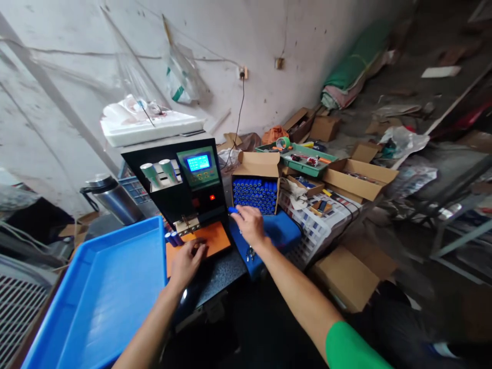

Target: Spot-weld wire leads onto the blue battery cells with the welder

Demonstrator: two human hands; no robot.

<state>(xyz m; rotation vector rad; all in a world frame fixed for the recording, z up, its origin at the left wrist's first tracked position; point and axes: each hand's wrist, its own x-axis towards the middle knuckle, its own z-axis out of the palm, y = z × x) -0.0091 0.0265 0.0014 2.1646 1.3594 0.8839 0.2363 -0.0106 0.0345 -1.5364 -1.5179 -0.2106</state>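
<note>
My right hand (251, 224) pinches a blue cylindrical battery cell (232, 210) between thumb and fingers, just in front of an open carton (261, 160) stacked with similar blue cells (254, 193). My left hand (187, 262) rests low over the orange plate (215, 240), its fingers bent with a gap at the thumb and nothing visible between them. Close beside its fingers, a few blue cells (173, 239) stand at the plate's left side. Behind them rises a black machine (169, 201) with a lit blue display (199, 162) and a glowing red switch (212, 197).
A large blue tray (115, 292) lies at the left, near a steel jug (115, 197). White foam (149, 128) tops the machine. On the right are a blue case (282, 230), a white basket (315, 230), a green tray (300, 164) and a cardboard box (346, 277).
</note>
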